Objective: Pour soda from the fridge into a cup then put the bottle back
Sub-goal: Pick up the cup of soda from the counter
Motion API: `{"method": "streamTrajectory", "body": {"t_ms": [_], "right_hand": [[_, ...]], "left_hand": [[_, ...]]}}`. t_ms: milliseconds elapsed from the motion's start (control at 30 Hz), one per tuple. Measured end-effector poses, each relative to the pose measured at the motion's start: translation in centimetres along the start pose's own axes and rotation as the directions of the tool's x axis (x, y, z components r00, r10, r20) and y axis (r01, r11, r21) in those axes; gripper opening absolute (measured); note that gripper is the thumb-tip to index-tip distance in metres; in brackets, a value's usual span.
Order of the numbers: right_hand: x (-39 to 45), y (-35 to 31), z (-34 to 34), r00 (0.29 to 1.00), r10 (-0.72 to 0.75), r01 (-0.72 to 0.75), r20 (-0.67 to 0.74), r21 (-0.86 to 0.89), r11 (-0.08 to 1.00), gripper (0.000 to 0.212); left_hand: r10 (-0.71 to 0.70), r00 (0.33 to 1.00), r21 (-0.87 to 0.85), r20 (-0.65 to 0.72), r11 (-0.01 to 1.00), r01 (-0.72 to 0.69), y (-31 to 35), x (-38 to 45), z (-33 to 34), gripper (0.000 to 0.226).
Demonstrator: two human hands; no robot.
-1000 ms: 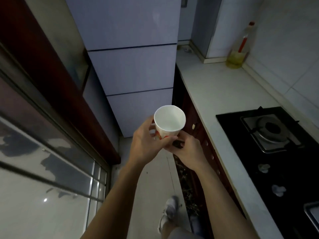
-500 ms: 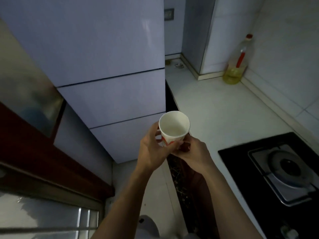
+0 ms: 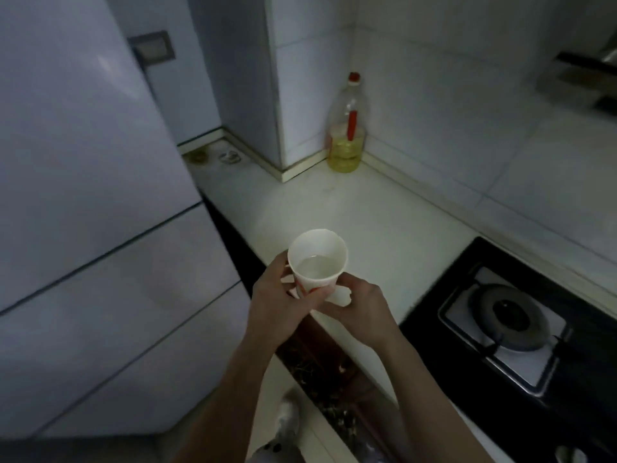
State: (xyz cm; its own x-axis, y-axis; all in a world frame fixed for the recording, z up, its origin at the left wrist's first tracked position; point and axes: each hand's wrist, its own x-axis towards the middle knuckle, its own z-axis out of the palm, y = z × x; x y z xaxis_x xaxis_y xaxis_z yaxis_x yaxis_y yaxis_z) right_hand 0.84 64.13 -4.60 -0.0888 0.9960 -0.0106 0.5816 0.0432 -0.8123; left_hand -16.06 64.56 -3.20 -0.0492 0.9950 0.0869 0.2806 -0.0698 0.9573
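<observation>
I hold a white paper cup [image 3: 317, 259] with red print upright in front of me, over the near edge of the white counter [image 3: 367, 222]. My left hand [image 3: 277, 302] wraps the cup's left side and my right hand [image 3: 357, 305] grips its base from the right. The cup's inside looks pale, and I cannot tell whether it holds liquid. The pale fridge [image 3: 83, 195] fills the left, with all its doors closed. No soda bottle is in view.
A plastic bottle of yellow oil [image 3: 347, 135] with a red cap stands in the tiled back corner. A black gas hob [image 3: 507, 322] with a burner lies at the right. A range hood [image 3: 584, 81] juts out at upper right. My shoe shows on the floor below.
The view has swung right and up, away from the window toward the counter. The cup, still in both hands, has moved from beside the fridge to above the counter's edge.
</observation>
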Motion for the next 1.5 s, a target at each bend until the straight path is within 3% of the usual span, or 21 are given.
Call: {"method": "streamTrajectory", "body": {"t_ms": [233,533,833,1233,1500], "right_hand": [[5.9,-0.2,-1.7,0.981,0.111,-0.131,-0.159,-0.12,0.984,0.04],[9.8,5.2,-2.8,0.906,0.272,-0.314,-0.325,-0.084,0.946,0.042],[11.6,13.6,-1.9,0.845,0.409,-0.443,-0.344,-0.024,0.896,0.048],[12.3,18.7,0.6,0.834,0.399,-0.463,-0.382,-0.09,0.882,0.044],[12.0,19.7,1.6,0.833,0.368,-0.456,-0.412,-0.135,0.88,0.029]], "left_hand": [[0.01,0.971,-0.067,0.237,0.998,0.006,-0.1,9.4,1.7,0.069],[0.007,0.894,-0.072,0.448,0.997,0.028,-2.4,16.1,7.7,0.071],[-0.084,0.856,-0.029,0.511,0.993,0.115,-7.5,17.6,14.2,0.071],[-0.1,0.831,0.067,0.548,0.995,0.076,-11.6,18.3,17.1,0.074],[-0.126,0.812,0.108,0.57,0.991,0.078,-13.4,18.2,17.5,0.08]]}}
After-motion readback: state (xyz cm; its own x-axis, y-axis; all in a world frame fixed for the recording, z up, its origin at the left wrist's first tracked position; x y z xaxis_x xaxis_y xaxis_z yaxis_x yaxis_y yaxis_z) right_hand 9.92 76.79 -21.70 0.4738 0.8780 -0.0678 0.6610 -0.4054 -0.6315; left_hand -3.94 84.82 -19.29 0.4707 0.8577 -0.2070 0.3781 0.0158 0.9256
